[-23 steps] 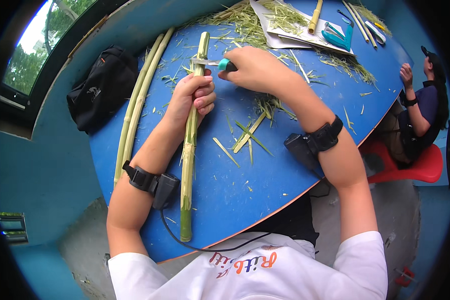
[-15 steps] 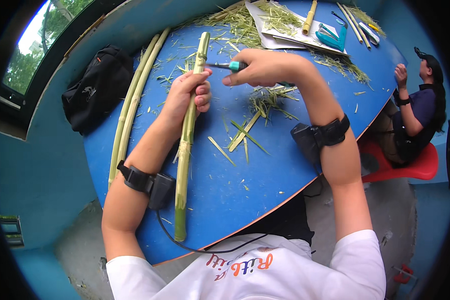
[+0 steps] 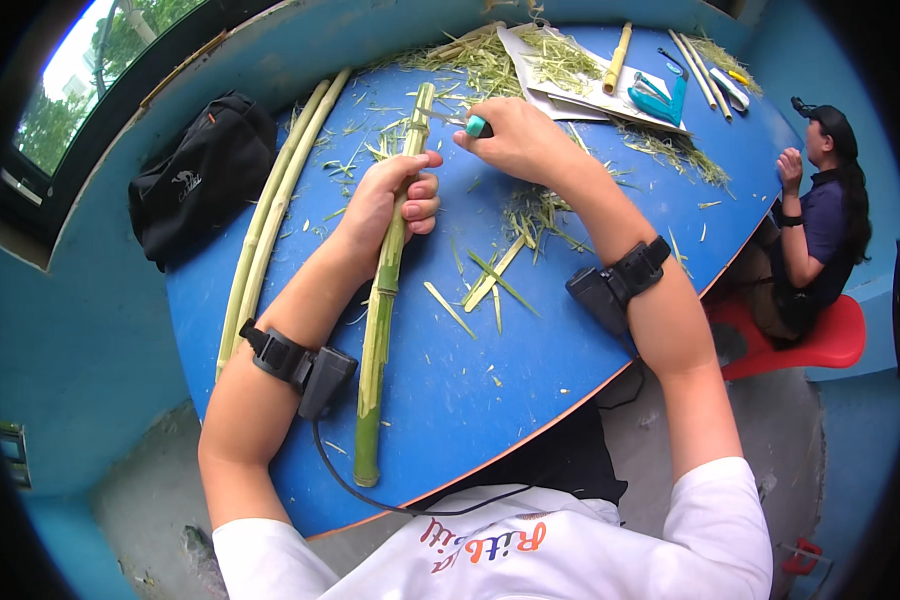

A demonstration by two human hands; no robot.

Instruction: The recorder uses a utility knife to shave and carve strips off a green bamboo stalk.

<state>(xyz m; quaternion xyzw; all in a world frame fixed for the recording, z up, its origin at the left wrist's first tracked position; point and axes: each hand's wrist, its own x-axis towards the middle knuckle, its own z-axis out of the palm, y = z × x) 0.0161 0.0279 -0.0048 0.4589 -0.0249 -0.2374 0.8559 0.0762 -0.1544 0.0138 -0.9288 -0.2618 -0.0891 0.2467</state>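
Observation:
A green bamboo stalk stands out lengthwise in front of me, its skin partly pared to pale strips, with a darker green near end. My left hand is closed around its upper part, below the far node. My right hand grips a knife with a teal and black handle. The thin blade points left and reaches the stalk near that node; whether it bites in is too small to tell. Green and pale shavings lie on the blue table right of the stalk.
Two long bamboo poles and a black bag lie at the left. Toward the back are a shavings heap, paper sheets, a short bamboo piece and a teal tool. Another person sits on a red chair at right.
The stalk looks turned in my left hand, showing a greener side at its middle node. My right hand has shifted slightly, and the knife's blade now lies by the upper node.

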